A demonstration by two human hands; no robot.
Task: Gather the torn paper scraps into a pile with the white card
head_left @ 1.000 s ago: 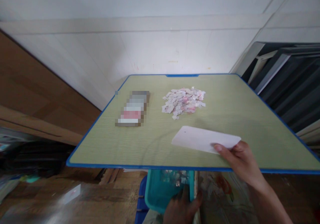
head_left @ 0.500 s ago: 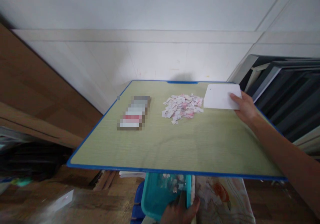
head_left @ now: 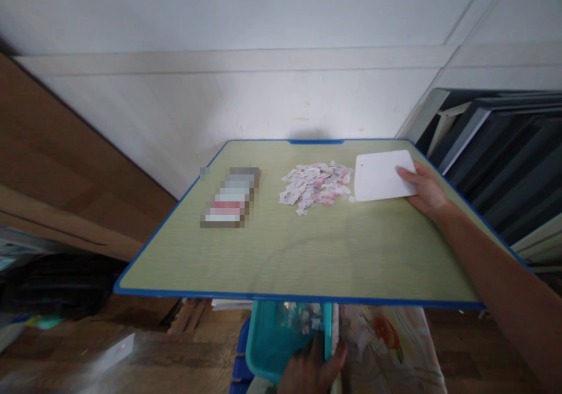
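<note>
My right hand [head_left: 425, 190] grips the right side of a thin white board [head_left: 381, 176] with rounded corners and a small hole near one corner. The board is held over the far right part of the table, its left edge right beside a loose pile of torn paper scraps [head_left: 314, 186], white with some pink. Below the table's front edge, my left hand [head_left: 309, 370] is closed over the right rim of a teal plastic bin [head_left: 267, 353]. Paper scraps and some clear, shiny bits lie inside the bin. Part of the bin is hidden under the table.
A pixelated oblong object [head_left: 230, 198] lies left of the pile on the pale green table [head_left: 281, 259], which has a blue edge. Behind is a white wall [head_left: 263, 101]. Dark panels [head_left: 504, 154] lean at the right. A patterned cloth [head_left: 390, 347] hangs beside the bin.
The white board has tilted and its left end has come down a little beside the scraps. My left hand stays at the bin's rim. The view has shifted slightly.
</note>
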